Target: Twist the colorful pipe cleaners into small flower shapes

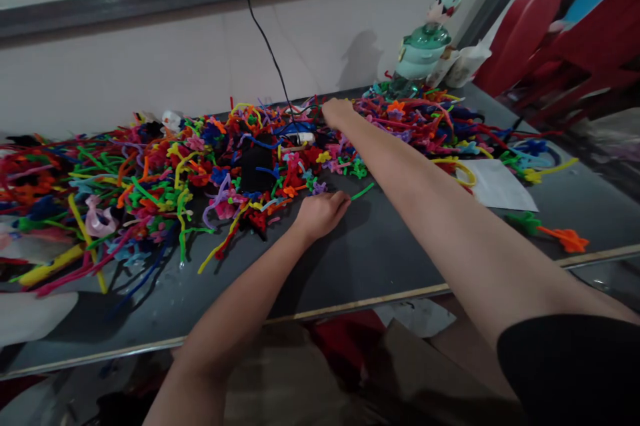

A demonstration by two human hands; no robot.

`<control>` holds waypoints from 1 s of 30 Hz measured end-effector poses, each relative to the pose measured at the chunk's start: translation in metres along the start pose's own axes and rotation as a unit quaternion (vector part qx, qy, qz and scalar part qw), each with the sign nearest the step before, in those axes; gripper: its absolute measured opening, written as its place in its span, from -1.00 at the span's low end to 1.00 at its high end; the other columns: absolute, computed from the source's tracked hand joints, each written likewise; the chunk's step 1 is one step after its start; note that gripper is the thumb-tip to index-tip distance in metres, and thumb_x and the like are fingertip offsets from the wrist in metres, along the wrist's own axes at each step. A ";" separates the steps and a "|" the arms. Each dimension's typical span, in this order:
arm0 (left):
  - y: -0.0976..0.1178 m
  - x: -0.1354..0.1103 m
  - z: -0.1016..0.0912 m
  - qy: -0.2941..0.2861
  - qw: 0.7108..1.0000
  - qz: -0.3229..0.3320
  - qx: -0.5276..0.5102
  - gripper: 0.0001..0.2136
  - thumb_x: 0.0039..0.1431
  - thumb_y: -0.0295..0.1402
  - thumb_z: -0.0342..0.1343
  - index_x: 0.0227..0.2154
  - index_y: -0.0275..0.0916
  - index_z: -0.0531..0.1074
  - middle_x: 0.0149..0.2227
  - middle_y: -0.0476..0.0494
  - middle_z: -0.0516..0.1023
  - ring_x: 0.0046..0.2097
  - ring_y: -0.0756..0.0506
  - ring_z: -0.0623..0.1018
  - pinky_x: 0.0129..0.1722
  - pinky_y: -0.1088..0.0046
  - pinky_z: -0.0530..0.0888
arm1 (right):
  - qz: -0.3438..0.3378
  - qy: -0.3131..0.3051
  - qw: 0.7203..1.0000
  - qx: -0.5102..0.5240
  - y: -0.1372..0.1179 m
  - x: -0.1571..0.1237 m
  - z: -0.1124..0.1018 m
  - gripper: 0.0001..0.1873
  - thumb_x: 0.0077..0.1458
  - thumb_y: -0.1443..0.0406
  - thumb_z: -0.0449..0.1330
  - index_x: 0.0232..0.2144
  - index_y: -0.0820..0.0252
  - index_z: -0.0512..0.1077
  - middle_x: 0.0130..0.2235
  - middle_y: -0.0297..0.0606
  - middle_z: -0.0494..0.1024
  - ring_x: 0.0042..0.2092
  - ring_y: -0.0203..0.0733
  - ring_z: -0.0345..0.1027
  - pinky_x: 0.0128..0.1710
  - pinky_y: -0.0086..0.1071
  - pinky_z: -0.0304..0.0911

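My left hand (324,214) is closed just above the dark tabletop, in front of the pile. A short green pipe cleaner (363,192) sticks out of its fingers to the right. Stretched across to the back of the table, my right hand (338,113) is at the heap of colourful pipe cleaners (200,159); its fingertips are lost among the pieces, so what it grips, if anything, does not show. Many pieces in the heap are bent into flowers, such as an orange flower (396,108). A dark block-like item (257,169) lies within the pile.
A black cable (265,36) hangs down to the pile. White paper (500,185) and an orange pipe cleaner flower (570,240) lie to the right. A green-lidded container (424,53) stands at the back right, near red chairs (523,36). The table's front edge (370,303) runs below my forearms.
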State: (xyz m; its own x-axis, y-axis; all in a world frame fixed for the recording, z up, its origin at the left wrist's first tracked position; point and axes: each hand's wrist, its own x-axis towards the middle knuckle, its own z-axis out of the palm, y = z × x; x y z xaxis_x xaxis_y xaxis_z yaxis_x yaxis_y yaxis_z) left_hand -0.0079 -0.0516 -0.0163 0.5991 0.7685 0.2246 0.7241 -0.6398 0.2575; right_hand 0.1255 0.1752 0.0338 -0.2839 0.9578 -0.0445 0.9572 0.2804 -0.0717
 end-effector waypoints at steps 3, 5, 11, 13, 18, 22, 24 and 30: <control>0.001 0.000 -0.001 -0.005 1.000 0.003 -0.001 -0.74 0.39 -0.24 -0.13 -0.13 -0.18 0.45 -0.29 -0.14 0.62 -0.25 -0.08 0.61 -0.37 0.49 0.41 | 0.036 0.006 0.999 -0.002 0.000 0.001 -0.016 -0.60 0.09 0.47 0.15 0.01 0.44 0.49 0.09 0.21 0.47 0.14 0.29 0.36 0.09 0.02 0.28; 0.002 0.000 -0.001 -0.004 1.000 -0.002 -0.001 -0.74 0.39 -0.24 -0.12 -0.13 -0.18 0.46 -0.31 -0.13 0.62 -0.27 -0.08 0.60 -0.37 0.50 0.41 | 0.034 0.016 0.999 0.020 0.003 0.001 -0.037 -0.66 0.17 0.44 0.11 -0.02 0.37 0.51 0.05 0.09 0.52 0.11 0.14 0.40 0.10 -0.10 0.30; 0.000 0.000 0.003 0.012 1.000 0.003 0.012 -0.74 0.38 -0.24 -0.11 -0.14 -0.17 0.47 -0.32 -0.13 0.62 -0.28 -0.08 0.60 -0.38 0.50 0.41 | 0.025 -0.025 0.979 0.201 0.022 -0.012 -0.116 -0.74 0.31 0.41 0.03 -0.08 0.43 0.47 -0.15 -0.07 0.60 -0.23 -0.24 0.51 -0.05 -0.25 0.38; 0.000 0.001 0.004 0.020 1.000 0.006 0.010 -0.74 0.38 -0.24 -0.10 -0.16 -0.17 0.48 -0.34 -0.12 0.62 -0.28 -0.06 0.60 -0.38 0.51 0.40 | 0.007 -0.027 0.970 0.241 0.026 -0.023 -0.132 -0.71 0.35 0.37 0.00 -0.02 0.37 0.43 -0.14 -0.16 0.59 -0.27 -0.35 0.49 -0.09 -0.32 0.37; -0.001 0.002 0.005 0.039 0.999 0.001 0.005 -0.75 0.37 -0.25 -0.10 -0.17 -0.18 0.48 -0.31 -0.12 0.63 -0.27 -0.08 0.61 -0.39 0.48 0.41 | -0.004 -0.121 0.930 0.347 0.021 -0.054 -0.137 -0.76 0.33 0.44 0.02 -0.11 0.40 0.47 -0.29 -0.29 0.58 -0.39 -0.46 0.38 -0.17 -0.42 0.30; -0.001 0.002 0.005 0.078 0.997 -0.015 -0.004 -0.78 0.35 -0.30 -0.07 -0.14 -0.18 0.47 -0.23 -0.15 0.62 -0.19 -0.10 0.60 -0.30 0.46 0.46 | -0.057 -0.188 0.931 0.308 0.012 -0.085 -0.112 -0.78 0.30 0.44 0.05 -0.26 0.36 0.51 -0.39 -0.28 0.58 -0.44 -0.43 0.36 -0.28 -0.45 0.24; -0.001 0.002 0.004 0.101 0.995 -0.015 -0.014 -0.79 0.33 -0.34 -0.06 -0.14 -0.20 0.47 -0.22 -0.16 0.61 -0.13 -0.10 0.59 -0.22 0.43 0.49 | -0.085 -0.243 0.933 0.253 0.009 -0.102 -0.092 -0.85 0.24 0.39 0.15 -0.26 0.29 0.54 -0.37 -0.31 0.60 -0.40 -0.39 0.41 -0.26 -0.44 0.26; -0.002 0.003 0.003 0.176 0.979 -0.089 -0.049 -0.82 0.27 -0.41 -0.02 -0.15 -0.23 0.45 -0.16 -0.21 0.58 -0.05 -0.15 0.54 -0.10 0.34 0.51 | -0.116 -0.297 0.947 0.036 0.016 -0.116 -0.053 -0.89 -0.01 0.30 0.38 -0.36 0.18 0.61 -0.37 -0.33 0.63 -0.26 -0.22 0.49 -0.16 -0.34 0.33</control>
State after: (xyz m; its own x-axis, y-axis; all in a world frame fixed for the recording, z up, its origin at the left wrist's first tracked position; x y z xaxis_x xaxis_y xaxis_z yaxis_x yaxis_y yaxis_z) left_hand -0.0071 -0.0480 -0.0192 0.3003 0.8283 0.4730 0.7592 -0.5078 0.4072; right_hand 0.1764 0.0723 0.0910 -0.4884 0.6608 -0.5700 0.8648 0.4537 -0.2150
